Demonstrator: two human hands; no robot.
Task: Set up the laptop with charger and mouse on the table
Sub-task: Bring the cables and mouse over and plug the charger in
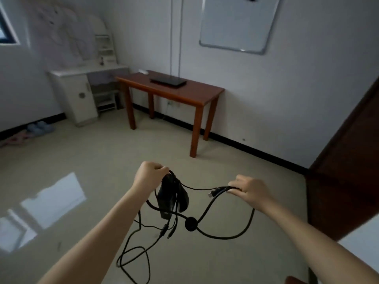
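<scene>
Charger (165,198) and what we take for the mouse (183,198) hang tangled in black cables (225,234). Our left hand (149,174) curls its fingers round the cables at the top, and our right hand (249,188) pinches a loop near its plug (211,194). Closed laptop (168,81) lies on the surface (196,95), well apart; we should gather the trailing loops before walking over.

Near, the charger (166,199) hangs under the left hand (148,174), its cable (225,238) running right to the right hand (251,189); the laptop (168,81) lies on the far surface (196,95).
</scene>
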